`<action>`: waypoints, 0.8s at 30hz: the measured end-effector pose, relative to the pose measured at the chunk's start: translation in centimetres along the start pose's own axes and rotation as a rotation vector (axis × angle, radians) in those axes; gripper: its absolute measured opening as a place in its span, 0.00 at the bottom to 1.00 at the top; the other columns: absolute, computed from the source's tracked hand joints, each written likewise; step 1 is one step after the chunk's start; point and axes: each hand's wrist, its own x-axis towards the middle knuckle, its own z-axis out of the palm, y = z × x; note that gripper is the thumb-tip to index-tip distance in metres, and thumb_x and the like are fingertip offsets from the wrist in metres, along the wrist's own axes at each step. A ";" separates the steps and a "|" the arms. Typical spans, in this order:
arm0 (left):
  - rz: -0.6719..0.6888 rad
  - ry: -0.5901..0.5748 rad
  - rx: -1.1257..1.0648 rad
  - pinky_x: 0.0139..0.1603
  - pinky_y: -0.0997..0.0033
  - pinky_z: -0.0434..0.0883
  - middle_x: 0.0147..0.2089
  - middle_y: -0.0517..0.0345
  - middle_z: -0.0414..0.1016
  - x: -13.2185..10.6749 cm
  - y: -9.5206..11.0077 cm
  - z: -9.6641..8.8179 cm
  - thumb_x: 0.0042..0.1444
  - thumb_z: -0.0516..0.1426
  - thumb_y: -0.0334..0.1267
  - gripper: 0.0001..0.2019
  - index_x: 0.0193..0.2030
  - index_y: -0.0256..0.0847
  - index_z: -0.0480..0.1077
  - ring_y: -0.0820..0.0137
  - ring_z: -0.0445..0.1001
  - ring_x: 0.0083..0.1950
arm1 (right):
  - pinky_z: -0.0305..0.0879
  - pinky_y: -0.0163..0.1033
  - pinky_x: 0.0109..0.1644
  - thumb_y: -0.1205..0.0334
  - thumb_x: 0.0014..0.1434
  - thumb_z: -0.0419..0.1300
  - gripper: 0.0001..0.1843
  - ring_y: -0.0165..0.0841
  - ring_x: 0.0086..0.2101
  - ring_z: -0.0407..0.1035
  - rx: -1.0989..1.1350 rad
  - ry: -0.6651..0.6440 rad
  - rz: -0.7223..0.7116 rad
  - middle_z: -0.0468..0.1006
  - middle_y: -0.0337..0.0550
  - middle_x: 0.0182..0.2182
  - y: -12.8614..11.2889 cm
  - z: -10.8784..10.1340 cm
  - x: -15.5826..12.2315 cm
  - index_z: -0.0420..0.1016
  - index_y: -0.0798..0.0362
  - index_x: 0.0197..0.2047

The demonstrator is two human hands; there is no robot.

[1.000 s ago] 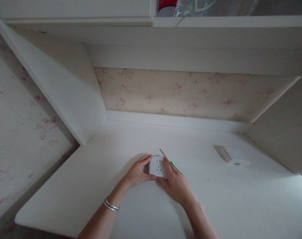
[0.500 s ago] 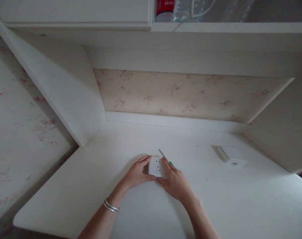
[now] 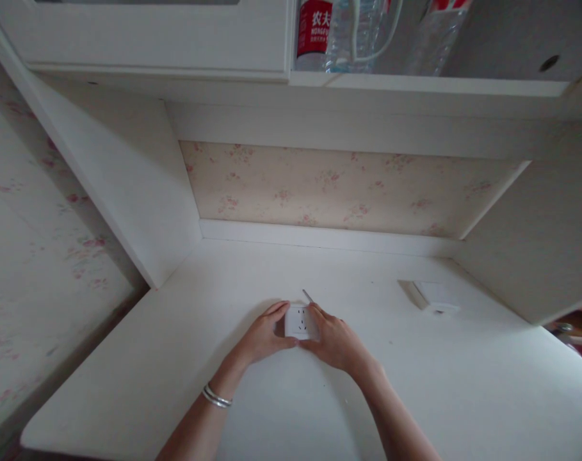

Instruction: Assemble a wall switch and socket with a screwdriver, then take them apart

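Observation:
A white wall socket [image 3: 299, 321] with several dark slots faces up at the middle of the desk. My left hand [image 3: 263, 334] grips its left side, thumb at the near edge and fingers at the far corner. From the right, my right hand [image 3: 336, 339] holds it too, thumb at the near edge and fingers over the far right corner. A thin metal shaft [image 3: 308, 296], like a screwdriver's, sticks out beyond the right fingers; its other end is hidden by that hand. Whether the right hand touches the shaft is unclear.
A white box-shaped fitting [image 3: 435, 297] lies on the white desk [image 3: 252, 262] to the right. Plastic bottles [image 3: 314, 29] and a white cable [image 3: 374, 59] occupy the shelf above. Side panels [image 3: 122, 166] enclose the desk at left and right.
The view has tilted upward and shifted a little, showing more of the shelf and bottles. Both hands keep their hold on the socket; the right hand has turned slightly, and the green spot beside it is hidden.

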 end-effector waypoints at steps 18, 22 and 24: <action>0.012 -0.005 0.006 0.69 0.60 0.50 0.68 0.53 0.52 -0.1 -0.6 0.2 0.42 0.66 0.49 0.44 0.65 0.41 0.55 0.58 0.50 0.69 | 0.55 0.43 0.59 0.55 0.47 0.64 0.40 0.41 0.57 0.59 0.089 -0.095 -0.081 0.62 0.50 0.60 2.8 -0.9 0.8 0.59 0.52 0.63; 0.009 -0.001 0.002 0.69 0.60 0.51 0.68 0.53 0.52 -0.2 -0.3 0.1 0.43 0.65 0.50 0.42 0.65 0.42 0.56 0.59 0.50 0.69 | 0.58 0.43 0.57 0.53 0.46 0.65 0.41 0.42 0.55 0.62 0.076 -0.119 -0.083 0.65 0.50 0.58 2.4 -1.3 1.0 0.60 0.53 0.62; 0.007 -0.002 0.002 0.69 0.61 0.51 0.68 0.54 0.52 -0.2 -0.2 0.1 0.45 0.64 0.50 0.41 0.65 0.43 0.56 0.59 0.50 0.69 | 0.59 0.43 0.56 0.52 0.46 0.65 0.39 0.42 0.54 0.63 0.062 -0.138 -0.092 0.67 0.50 0.57 2.2 -1.7 1.2 0.62 0.53 0.61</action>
